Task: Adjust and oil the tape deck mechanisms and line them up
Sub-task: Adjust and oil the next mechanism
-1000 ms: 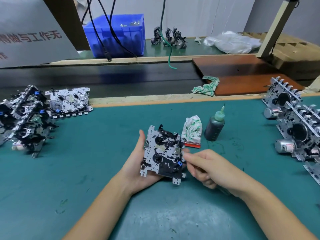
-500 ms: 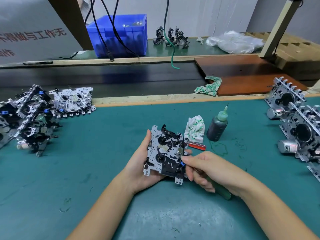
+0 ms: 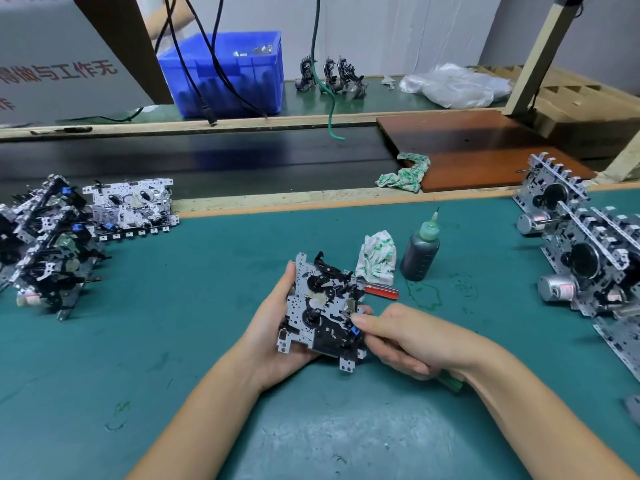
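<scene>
Our left hand (image 3: 273, 337) still cradles the tape deck mechanism (image 3: 322, 311), unmoved. Our right hand (image 3: 412, 337) keeps its curled grip on the green-handled tool (image 3: 450, 382), thumb now pressing the mechanism's right edge.

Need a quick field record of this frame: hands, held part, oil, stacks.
left hand: holds mechanism from its left edge and underneath
right hand: fingertips at mechanism's right edge, grips green-handled tool
oil bottle: upright on mat, untouched
rag: left of bottle
left pile: mechanisms, jumbled
right row: mechanisms with motors, on edge
</scene>
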`<action>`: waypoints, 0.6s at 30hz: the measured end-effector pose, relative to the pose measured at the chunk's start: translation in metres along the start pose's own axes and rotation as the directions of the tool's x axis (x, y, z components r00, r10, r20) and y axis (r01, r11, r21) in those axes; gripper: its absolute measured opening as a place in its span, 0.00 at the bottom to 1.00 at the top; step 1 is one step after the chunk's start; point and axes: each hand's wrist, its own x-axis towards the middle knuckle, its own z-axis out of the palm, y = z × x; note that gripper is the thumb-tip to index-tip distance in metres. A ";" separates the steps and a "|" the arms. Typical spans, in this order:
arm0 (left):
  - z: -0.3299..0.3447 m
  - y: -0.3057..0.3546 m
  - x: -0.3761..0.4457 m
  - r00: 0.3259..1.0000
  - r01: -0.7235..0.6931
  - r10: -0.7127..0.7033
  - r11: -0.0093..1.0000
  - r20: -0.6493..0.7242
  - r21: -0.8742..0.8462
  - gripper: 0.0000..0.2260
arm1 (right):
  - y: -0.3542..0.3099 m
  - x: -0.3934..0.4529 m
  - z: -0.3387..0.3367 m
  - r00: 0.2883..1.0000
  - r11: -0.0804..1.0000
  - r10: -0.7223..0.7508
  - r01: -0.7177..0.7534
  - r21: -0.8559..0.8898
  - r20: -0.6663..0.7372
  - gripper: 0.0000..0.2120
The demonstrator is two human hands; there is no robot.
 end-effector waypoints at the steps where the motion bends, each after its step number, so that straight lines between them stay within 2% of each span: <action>1: 0.000 0.000 0.000 1.000 -0.002 0.002 1.000 -0.006 0.002 0.32 | 0.000 0.001 0.000 1.000 1.000 0.003 -0.003 0.004 0.011 0.31; 11: 0.002 -0.001 0.001 1.000 -0.017 0.017 1.000 -0.024 0.006 0.31 | 0.003 0.003 -0.004 0.995 0.999 0.040 -0.039 -0.008 0.089 0.30; 18: 0.004 0.001 -0.001 0.999 -0.024 0.024 1.000 -0.039 0.014 0.31 | 0.003 0.003 -0.002 0.999 1.000 -0.011 0.012 -0.022 0.044 0.30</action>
